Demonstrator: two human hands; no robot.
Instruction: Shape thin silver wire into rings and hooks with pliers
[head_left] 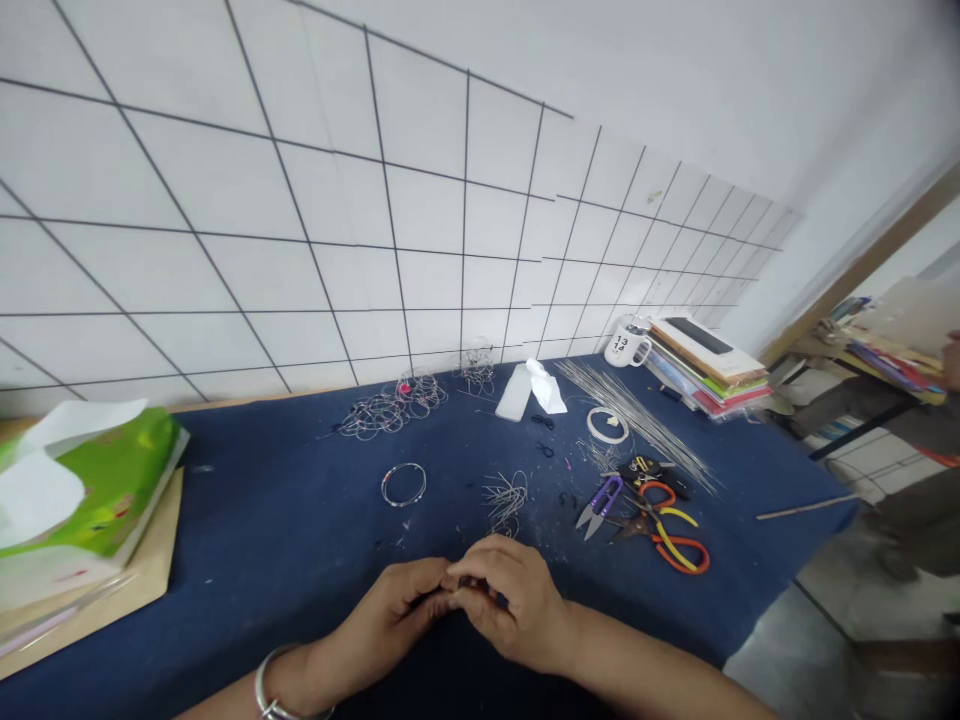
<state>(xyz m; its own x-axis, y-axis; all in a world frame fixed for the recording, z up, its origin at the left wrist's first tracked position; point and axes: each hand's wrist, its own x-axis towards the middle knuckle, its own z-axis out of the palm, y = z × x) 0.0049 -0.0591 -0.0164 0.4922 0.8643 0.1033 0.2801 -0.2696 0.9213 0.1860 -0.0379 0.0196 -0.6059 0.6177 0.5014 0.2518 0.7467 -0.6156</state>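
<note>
- Head view: left hand (379, 615) and right hand (525, 605) meet over the blue cloth (292, 510), fingertips drawn together.
- Grip: whatever lies between the fingertips is hidden from where I stand; cannot tell whether either hand grips anything.
- Wires (508, 495): loose clump on the cloth, just beyond the right hand; contact not determinable. 
- Technique, in my judgement: work this fine wants one hand steady while the other makes small moves; loose wire ends could prick, so keep fingers clear of them.
- Containers: tissue pack (150, 460), far left, white tissue (37, 490) emerging from its top. Mug (619, 348), by the wall beside the books (712, 372); contents not visible.
</note>
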